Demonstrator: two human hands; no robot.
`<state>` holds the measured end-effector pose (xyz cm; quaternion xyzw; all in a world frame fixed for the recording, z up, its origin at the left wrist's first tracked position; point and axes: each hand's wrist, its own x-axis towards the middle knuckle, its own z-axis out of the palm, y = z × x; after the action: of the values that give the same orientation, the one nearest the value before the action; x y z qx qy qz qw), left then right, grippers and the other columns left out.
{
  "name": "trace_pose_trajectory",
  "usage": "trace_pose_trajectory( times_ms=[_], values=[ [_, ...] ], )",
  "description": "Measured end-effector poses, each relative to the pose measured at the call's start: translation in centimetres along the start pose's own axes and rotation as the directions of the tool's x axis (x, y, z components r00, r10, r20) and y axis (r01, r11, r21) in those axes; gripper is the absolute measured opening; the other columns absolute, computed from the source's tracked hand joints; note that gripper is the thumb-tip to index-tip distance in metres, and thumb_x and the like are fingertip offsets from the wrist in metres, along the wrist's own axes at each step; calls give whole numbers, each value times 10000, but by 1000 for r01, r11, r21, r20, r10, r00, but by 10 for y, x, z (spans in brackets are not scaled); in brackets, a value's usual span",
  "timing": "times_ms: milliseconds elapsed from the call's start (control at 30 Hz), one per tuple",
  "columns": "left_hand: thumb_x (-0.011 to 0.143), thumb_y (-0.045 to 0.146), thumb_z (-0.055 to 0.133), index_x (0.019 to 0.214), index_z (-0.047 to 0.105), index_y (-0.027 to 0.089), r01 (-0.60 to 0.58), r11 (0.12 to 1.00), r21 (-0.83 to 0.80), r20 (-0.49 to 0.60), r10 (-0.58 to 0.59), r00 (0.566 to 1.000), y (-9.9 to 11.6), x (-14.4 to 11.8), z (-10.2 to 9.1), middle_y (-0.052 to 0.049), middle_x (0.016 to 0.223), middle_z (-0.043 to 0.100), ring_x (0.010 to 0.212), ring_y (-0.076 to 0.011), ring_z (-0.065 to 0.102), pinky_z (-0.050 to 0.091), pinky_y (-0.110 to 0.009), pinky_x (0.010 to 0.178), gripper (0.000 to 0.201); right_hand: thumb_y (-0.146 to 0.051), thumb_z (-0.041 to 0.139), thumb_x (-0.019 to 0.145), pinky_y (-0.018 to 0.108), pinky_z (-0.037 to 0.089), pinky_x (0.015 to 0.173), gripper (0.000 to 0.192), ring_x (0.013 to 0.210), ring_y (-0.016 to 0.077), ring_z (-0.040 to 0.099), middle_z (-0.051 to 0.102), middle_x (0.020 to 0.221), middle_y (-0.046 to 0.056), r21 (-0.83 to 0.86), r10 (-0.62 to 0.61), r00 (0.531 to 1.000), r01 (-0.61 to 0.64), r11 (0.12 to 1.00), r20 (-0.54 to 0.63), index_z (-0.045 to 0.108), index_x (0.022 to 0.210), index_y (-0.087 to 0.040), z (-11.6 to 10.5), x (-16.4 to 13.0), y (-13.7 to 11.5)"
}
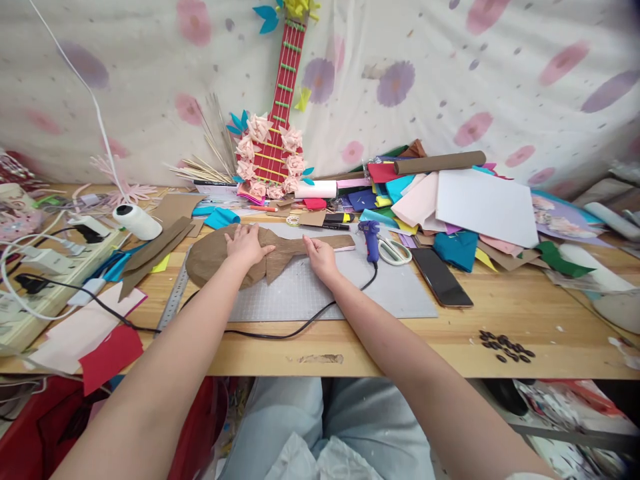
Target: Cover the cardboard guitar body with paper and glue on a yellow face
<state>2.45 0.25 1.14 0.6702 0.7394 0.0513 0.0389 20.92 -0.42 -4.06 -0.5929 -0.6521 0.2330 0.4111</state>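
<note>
A brown paper-covered instrument shape (210,260) lies across a grey cutting mat (390,293), its rounded body to the left and its narrow neck to the right. My left hand (247,247) rests flat on the body with the fingers spread. At the neck's near edge, my right hand (320,259) has its fingers closed on the brown paper covering. A loose-looking pointed flap of brown paper hangs between the two hands. Beyond the end of the neck, a blue hot glue gun (370,240) stands beside white-handled scissors (394,251).
A red toy guitar (274,153) with paper flowers leans at the back. Coloured paper sheets (485,207), a phone (442,277) and dark beads (506,347) lie right. A power strip (60,273) and thread spool (137,221) sit left. The glue gun's cable (300,328) crosses in front.
</note>
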Motion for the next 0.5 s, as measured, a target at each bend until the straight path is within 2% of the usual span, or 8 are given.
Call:
trace_pose_trajectory(
  times_ms=[67,167,267,333,367,433,500],
  values=[
    [723,561,555,1393,311,193,20,1000,-21,17,-20,1000,1,1,-2,-140,1467,285,1377,-312,161,134,-580,1078,802,-489,311,894,246,259,548,444,562,137,429,462,556,-15,-46,-35,999,35,998,5,397,561,-208,-1,-2,-1],
    [754,517,542,1367,364,201,-21,989,-147,-37,16,999,-5,2,-2,-132,1444,335,1369,-306,196,127,-558,1086,713,-415,326,915,252,278,582,367,642,151,465,529,669,3,-134,-103,995,102,986,0,442,635,-208,-1,-3,-2],
    [809,385,498,1312,438,216,-70,919,-387,-140,17,990,-15,2,1,-103,1368,459,1293,-263,369,248,-466,1070,535,-326,372,911,258,320,647,254,751,167,498,567,793,33,-208,-168,985,159,965,-28,482,718,-201,2,-2,-3],
    [817,316,475,1221,521,202,-85,852,-517,-186,-15,982,-19,2,0,-88,1271,556,1169,-221,507,363,-376,1000,422,-300,384,910,264,339,686,222,794,172,505,574,828,47,-229,-205,978,193,954,-30,497,749,-195,5,-1,-4],
    [822,309,460,1141,572,189,-87,838,-539,-205,-30,978,-19,0,-1,-84,1202,603,1103,-210,550,401,-348,954,359,-298,383,912,267,343,697,224,800,173,507,576,829,50,-234,-216,976,205,950,-23,501,752,-194,6,0,-5],
    [840,333,426,952,634,175,-96,865,-492,-250,-35,968,-18,-4,-5,-84,1064,658,1012,-211,585,433,-337,892,284,-306,374,918,270,347,699,249,794,175,511,578,810,51,-243,-216,976,211,947,5,505,738,-195,7,1,-5],
    [848,378,414,838,634,185,-165,910,-380,-291,51,955,-15,-11,-9,-80,1011,665,983,-218,584,436,-343,868,293,-318,364,922,274,347,691,278,777,175,513,578,785,49,-251,-191,981,190,949,24,505,716,-196,7,2,-4]
  ],
)
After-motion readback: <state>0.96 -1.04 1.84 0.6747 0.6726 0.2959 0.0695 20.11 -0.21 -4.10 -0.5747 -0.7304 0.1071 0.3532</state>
